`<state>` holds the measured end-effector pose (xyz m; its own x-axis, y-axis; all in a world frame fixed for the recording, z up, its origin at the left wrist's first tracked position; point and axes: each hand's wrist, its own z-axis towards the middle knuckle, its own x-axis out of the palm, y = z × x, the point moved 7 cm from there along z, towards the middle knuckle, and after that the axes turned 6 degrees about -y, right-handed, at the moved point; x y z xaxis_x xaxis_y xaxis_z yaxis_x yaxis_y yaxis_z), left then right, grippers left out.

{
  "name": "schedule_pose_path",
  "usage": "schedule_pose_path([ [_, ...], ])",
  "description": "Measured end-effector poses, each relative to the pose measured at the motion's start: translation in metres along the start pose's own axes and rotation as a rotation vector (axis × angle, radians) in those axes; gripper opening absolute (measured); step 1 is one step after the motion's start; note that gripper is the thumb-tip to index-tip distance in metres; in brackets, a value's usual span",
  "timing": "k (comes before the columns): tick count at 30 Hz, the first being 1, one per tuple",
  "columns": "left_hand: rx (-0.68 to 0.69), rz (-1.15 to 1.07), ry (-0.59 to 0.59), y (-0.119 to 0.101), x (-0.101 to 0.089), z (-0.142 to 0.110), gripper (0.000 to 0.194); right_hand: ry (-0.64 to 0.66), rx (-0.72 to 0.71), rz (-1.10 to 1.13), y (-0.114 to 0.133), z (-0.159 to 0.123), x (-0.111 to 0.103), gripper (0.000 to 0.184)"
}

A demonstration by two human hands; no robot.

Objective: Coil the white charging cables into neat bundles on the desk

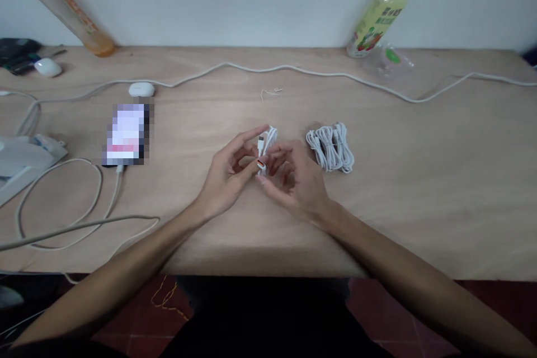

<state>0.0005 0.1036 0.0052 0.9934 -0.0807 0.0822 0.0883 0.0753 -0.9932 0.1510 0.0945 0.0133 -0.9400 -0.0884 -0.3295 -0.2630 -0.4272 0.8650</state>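
left hand [229,173] and right hand [298,179] both clamped by fingertips on a folded thin white usb cable [272,135], at the middle of the pale wood-grain tabletop [440,179]. done, as i read it: a row of coiled white cable bundles [330,148], looks like three, lying side by side just right of the right hand. in work: the held one, folded up, one plug upright, another with an orange inside between the fingers; can't tell if it's tied, fingers cover the middle. short thin white tie [271,92] lies loose beyond the hands, looks unused. left, my guess: just the held one.
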Motion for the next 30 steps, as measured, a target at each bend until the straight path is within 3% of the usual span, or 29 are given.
schedule_pose_path([
  [6,0.016,0.015,-0.002,-0.003,0.001,-0.002,0.043,-0.051,0.104,0.074,-0.011,0.0,0.0,0.011],
  [12,-0.012,0.003,0.02,-0.004,0.001,0.0,0.04,-0.08,0.296,0.404,-0.025,0.002,0.003,0.03],
  [17,-0.091,-0.075,0.041,0.002,0.002,0.001,0.028,-0.05,0.367,0.488,-0.029,0.006,0.004,0.043],
  [25,-0.181,-0.137,0.054,0.014,0.002,0.001,0.027,-0.027,0.397,0.531,-0.028,0.009,0.0,0.042],
  [30,-0.077,-0.01,-0.02,-0.001,-0.003,0.003,0.027,-0.016,0.384,0.532,-0.027,0.009,0.001,0.043],
])
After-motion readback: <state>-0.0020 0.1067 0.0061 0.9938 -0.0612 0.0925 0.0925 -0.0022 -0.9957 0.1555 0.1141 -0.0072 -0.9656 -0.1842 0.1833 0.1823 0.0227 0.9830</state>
